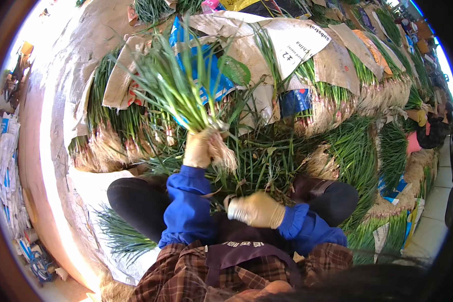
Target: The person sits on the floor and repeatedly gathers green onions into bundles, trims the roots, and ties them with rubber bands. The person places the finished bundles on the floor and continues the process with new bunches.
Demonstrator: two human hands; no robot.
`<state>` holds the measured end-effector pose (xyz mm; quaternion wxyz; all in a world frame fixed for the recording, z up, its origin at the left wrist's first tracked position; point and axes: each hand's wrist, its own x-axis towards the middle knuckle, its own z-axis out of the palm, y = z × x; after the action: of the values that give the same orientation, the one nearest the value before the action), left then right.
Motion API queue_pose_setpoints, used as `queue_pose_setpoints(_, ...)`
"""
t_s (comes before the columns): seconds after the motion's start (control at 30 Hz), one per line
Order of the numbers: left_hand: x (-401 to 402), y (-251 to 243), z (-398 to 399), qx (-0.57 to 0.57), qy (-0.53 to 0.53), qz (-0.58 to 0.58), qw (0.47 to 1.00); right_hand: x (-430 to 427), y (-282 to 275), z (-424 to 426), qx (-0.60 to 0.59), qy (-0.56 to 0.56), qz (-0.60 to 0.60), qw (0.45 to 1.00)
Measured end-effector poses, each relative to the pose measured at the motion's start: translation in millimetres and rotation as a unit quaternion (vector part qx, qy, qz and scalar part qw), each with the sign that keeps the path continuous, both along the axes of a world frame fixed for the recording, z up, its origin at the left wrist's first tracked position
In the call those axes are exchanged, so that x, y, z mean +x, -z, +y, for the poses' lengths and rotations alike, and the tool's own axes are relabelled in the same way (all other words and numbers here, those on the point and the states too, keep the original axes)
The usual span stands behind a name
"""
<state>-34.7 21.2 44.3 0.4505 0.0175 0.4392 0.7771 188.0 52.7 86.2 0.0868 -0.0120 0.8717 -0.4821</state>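
Note:
My left hand (198, 149), in a pale glove with a blue sleeve, is closed around a bunch of green onion-like plants (190, 102). The leaves fan up and away from me, and the pale roots hang at the right of the fist. My right hand (256, 210), also gloved and slightly blurred, is near my lap with its fingers curled. Something small and pale shows at its fingertips, too blurred to name. Loose green leaves (264, 158) lie between my crossed legs and the bundles beyond.
Rows of rooted bundles (113, 139) lie ahead, partly under cut sacks (298, 41). More green bundles (355, 151) lie at the right, and another (124, 230) beside my left knee. Another person (432, 132) is at the far right. Blue cord (41, 264) lies at the lower left.

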Motion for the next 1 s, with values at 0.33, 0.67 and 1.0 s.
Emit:
queue_pose_setpoints(0.33,-26,71,13,0.090,0.010,-0.188,0.978,-76,151,227,0.185,0.594,0.013,0.783)
queue_pose_setpoints(0.67,-11,36,16,0.024,0.115,-0.140,0.983,-74,107,170,0.231,0.585,0.005,0.778)
queue_pose_setpoints(1.0,46,37,11,-0.120,0.156,-0.107,0.975,-20,76,67,0.085,0.261,-0.031,0.961)
